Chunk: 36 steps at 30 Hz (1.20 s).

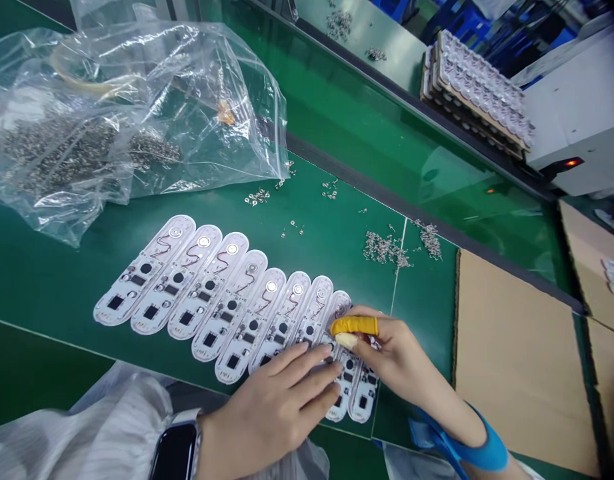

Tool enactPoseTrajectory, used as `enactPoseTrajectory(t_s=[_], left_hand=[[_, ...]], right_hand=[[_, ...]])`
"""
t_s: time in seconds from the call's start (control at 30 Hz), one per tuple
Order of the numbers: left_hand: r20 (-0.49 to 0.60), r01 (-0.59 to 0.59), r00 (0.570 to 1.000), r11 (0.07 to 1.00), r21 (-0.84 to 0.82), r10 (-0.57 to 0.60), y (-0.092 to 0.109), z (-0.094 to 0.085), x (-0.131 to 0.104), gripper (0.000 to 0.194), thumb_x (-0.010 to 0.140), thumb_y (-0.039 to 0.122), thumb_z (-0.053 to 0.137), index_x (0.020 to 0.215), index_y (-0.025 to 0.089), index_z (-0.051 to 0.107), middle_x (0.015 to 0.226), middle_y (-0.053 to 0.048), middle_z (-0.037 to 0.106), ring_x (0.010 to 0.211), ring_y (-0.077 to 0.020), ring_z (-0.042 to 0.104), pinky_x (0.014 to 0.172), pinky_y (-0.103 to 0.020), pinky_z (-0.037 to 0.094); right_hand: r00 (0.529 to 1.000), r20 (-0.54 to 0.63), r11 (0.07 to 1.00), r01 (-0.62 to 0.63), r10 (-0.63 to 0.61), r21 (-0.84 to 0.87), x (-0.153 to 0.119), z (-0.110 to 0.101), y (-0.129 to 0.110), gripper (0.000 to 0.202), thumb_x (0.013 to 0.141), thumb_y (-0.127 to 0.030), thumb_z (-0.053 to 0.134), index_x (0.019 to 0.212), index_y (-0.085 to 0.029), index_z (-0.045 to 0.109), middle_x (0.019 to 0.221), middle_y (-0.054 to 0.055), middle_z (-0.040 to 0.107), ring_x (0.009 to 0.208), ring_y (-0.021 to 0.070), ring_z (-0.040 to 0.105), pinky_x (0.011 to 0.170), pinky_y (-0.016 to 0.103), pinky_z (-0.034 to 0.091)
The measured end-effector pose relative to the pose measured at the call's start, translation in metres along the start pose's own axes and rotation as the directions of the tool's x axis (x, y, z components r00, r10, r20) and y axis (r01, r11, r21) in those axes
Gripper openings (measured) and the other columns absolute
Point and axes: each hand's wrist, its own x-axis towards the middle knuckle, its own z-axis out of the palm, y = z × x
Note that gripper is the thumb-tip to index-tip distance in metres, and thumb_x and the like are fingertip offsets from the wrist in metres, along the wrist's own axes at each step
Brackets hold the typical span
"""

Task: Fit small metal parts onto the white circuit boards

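A slanting row of long white oval plastic housings (230,310) lies on the green table. Each carries a circuit board with black components, thin wires and a round disc at its far end. My left hand (274,407) rests palm down across the lower right housings, fingers stretched out. Over the right end of the row, my right hand (389,350) has its fingertips pinched together, with a yellow finger cot (355,325) on one finger and a pale one on the thumb. Whatever they pinch is hidden. Some right-hand housings are partly covered by both hands.
A clear plastic bag (201,133) full of small metal pieces lies at left. Loose spring-like metal pieces (384,248) are scattered behind the row. Cardboard (517,360) lies at right. Beyond a dark rail (357,173) stand stacked trays (479,90) and a white machine (577,93).
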Motion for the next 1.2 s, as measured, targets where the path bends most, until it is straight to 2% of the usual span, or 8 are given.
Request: enactPoseTrajectory(t_s=[0.33,0.47,0.53,0.6,0.7,0.83,1.0,1.2], left_hand=[[-0.057,0.012,0.998,1.0,-0.015,-0.013,0.0,0.0,0.002,0.027,0.099,0.015,0.04,0.107,0.016,0.066,0.124,-0.001,0.062,0.122,-0.0204,0.05,0.11,-0.036,0.03],[-0.06,-0.022,0.998,0.999,0.023,0.024,-0.003,-0.002,0.005,0.031,0.1,0.017,0.036,0.108,0.019,0.066,0.123,0.001,0.063,0.12,-0.0206,0.051,0.108,-0.036,0.03],[-0.045,-0.059,0.997,0.996,0.063,0.062,-0.004,-0.006,0.007,0.032,0.101,0.019,0.035,0.11,0.02,0.066,0.123,0.002,0.063,0.119,-0.0208,0.052,0.105,-0.036,0.032],[-0.023,-0.094,0.995,0.991,0.094,0.097,-0.006,-0.01,0.009,0.031,0.102,0.025,0.037,0.112,0.02,0.066,0.123,0.002,0.063,0.118,-0.0211,0.052,0.104,-0.036,0.033],[0.001,-0.118,0.993,0.987,0.109,0.118,-0.007,-0.014,0.011,0.039,0.101,0.043,0.035,0.114,0.02,0.065,0.124,0.001,0.063,0.119,-0.0224,0.052,0.103,-0.036,0.033],[0.027,-0.129,0.992,0.985,0.114,0.127,-0.008,-0.015,0.012,0.045,0.099,0.051,0.034,0.115,0.022,0.064,0.125,0.002,0.062,0.12,-0.0219,0.051,0.103,-0.036,0.033],[0.033,-0.134,0.991,0.981,0.144,0.13,-0.008,-0.014,0.01,0.049,0.099,0.054,0.032,0.117,0.022,0.064,0.126,0.002,0.061,0.12,-0.0217,0.051,0.1,-0.035,0.038],[0.007,-0.095,0.995,0.986,0.135,0.095,-0.003,-0.008,0.007,0.029,0.101,0.027,0.04,0.113,0.022,0.065,0.125,0.003,0.062,0.121,-0.021,0.051,0.105,-0.036,0.034]], right_hand=[[0.998,-0.045,0.992,0.038,-0.043,-0.118,0.004,0.007,-0.009,0.022,0.083,-0.011,0.05,0.078,-0.018,0.07,0.08,0.005,0.069,0.07,0.0156,0.064,0.059,0.025,0.051],[0.992,-0.114,0.993,0.045,-0.058,-0.108,0.0,-0.006,0.002,0.015,0.084,-0.021,0.057,0.084,-0.019,0.072,0.079,0.004,0.07,0.061,0.0142,0.062,0.053,0.025,0.05],[0.935,-0.352,0.993,-0.014,-0.03,-0.12,0.001,-0.026,0.02,0.019,0.083,-0.032,0.06,0.091,-0.019,0.071,0.085,0.006,0.072,0.067,0.0161,0.064,0.058,0.028,0.054],[0.785,-0.62,0.973,-0.14,-0.004,-0.184,0.006,-0.053,0.043,0.028,0.082,-0.038,0.057,0.097,-0.018,0.069,0.092,0.009,0.072,0.078,0.0199,0.067,0.068,0.033,0.056],[0.683,-0.73,0.904,-0.322,0.015,-0.283,0.02,-0.091,0.075,0.035,0.076,-0.039,0.057,0.097,-0.014,0.07,0.086,0.011,0.072,0.071,0.023,0.067,0.066,0.038,0.055],[0.711,-0.703,0.877,-0.348,0.017,-0.331,0.038,-0.113,0.093,0.027,0.071,-0.036,0.059,0.083,-0.016,0.072,0.079,0.011,0.071,0.062,0.0224,0.063,0.066,0.039,0.052],[0.726,-0.686,0.874,-0.358,0.04,-0.328,0.03,-0.109,0.103,0.023,0.07,-0.034,0.058,0.078,-0.017,0.07,0.076,0.01,0.071,0.062,0.0224,0.063,0.066,0.04,0.053],[0.75,-0.654,0.911,-0.334,0.103,-0.24,0.012,-0.109,0.115,0.04,0.073,-0.046,0.058,0.095,-0.014,0.069,0.075,0.009,0.071,0.063,0.0198,0.067,0.057,0.032,0.056]])
